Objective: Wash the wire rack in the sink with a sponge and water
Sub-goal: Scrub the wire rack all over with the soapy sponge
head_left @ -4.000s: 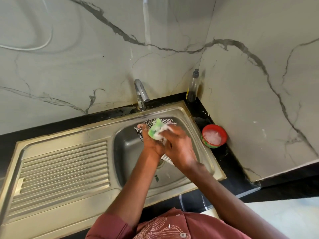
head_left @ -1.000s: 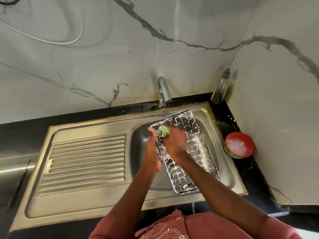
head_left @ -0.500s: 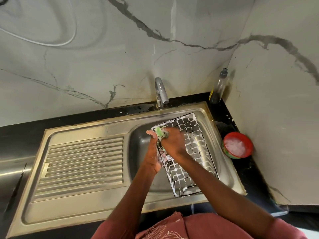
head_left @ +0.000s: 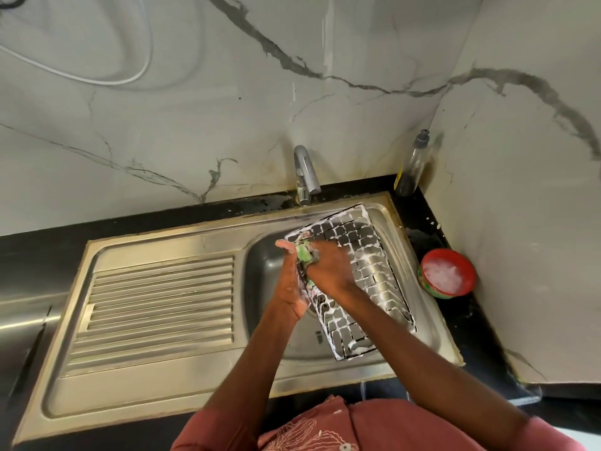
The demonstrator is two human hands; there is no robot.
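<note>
A soapy wire rack (head_left: 364, 275) lies slanted across the steel sink basin (head_left: 270, 278), its far end resting near the back rim. My right hand (head_left: 328, 271) grips a green sponge (head_left: 304, 253) and presses it on the rack's left edge. My left hand (head_left: 291, 284) holds that same left edge from the outside, fingers along the wire. The tap (head_left: 304, 172) stands behind the basin, and no water runs from it.
A ribbed drainboard (head_left: 156, 307) fills the sink's left half. A red tub of foamy soap (head_left: 447, 273) sits on the black counter at the right. A clear bottle (head_left: 411, 167) stands in the back corner against the marble wall.
Four seconds ago the rack was held up on end between both hands; now it lies flat across the basin. In the last second the right hand rubs the sponge along the left edge.
</note>
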